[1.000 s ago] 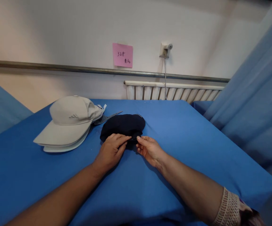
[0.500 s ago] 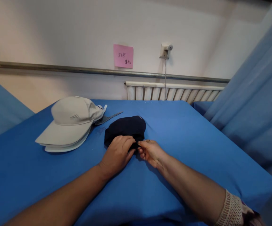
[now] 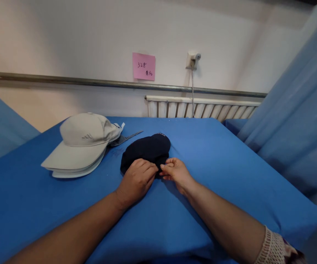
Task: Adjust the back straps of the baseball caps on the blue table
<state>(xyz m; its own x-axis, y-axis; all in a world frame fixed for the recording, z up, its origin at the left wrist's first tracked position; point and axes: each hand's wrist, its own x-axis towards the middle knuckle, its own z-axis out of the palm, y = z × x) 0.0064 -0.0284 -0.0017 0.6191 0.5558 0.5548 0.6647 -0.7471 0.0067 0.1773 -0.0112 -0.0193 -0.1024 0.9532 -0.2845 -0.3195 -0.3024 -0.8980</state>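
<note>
A dark navy cap (image 3: pixel 144 147) lies in the middle of the blue-covered table, its rounded brim with small white marks at the far right. My left hand (image 3: pixel 140 175) is closed over the cap's near edge, fingers curled around the fabric. At the near right edge of the cap, my right hand (image 3: pixel 176 172) has thumb and forefinger pinched together on the dark fabric. Exactly which part the right fingertips grip is too small to make out. To the left sits a stack of light grey caps (image 3: pixel 84 132), brims pointing left.
The blue cloth (image 3: pixel 216 165) covers the table. A grey strap (image 3: pixel 126 138) trails from the stacked caps. Behind are a white radiator (image 3: pixel 202 107), a metal rail (image 3: pixel 92 83), a pink note (image 3: pixel 144 66) and a socket with a cord. Blue curtains (image 3: pixel 298 110) hang at both sides.
My right hand has lifted slightly and its fingers have spread a little at the cap's edge. The cap has tilted slightly; my left hand stays on it.
</note>
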